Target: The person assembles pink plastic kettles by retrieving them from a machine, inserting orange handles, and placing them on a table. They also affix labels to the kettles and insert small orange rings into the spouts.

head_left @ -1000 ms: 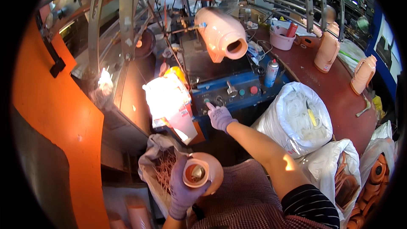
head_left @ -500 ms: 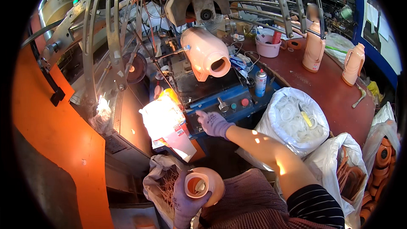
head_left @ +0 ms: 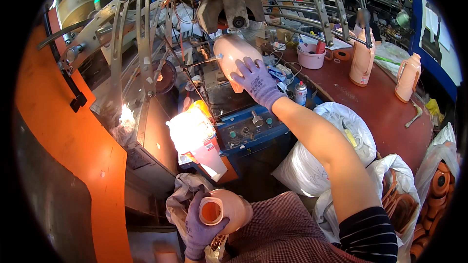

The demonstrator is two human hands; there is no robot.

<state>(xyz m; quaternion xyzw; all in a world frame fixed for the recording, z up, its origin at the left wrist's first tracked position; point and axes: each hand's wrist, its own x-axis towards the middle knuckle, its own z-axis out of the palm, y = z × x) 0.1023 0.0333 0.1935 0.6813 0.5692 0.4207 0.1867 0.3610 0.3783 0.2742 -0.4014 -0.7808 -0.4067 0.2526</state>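
gripping a smooth, rounded pink plastic jug body [head_left: 229,209] by its open neck at lap level with the gloved left hand [head_left: 200,224], spreading the gloved right hand [head_left: 257,82] over another glossy pink jug body [head_left: 231,53] mounted on the metal machine [head_left: 229,9], above the blue control box [head_left: 248,129].

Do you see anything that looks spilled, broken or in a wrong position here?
Nothing stands out. The left hand holds a pink jug in the lap, the right hand rests on another jug mounted on the machine, and two jugs stand upright on the red table.
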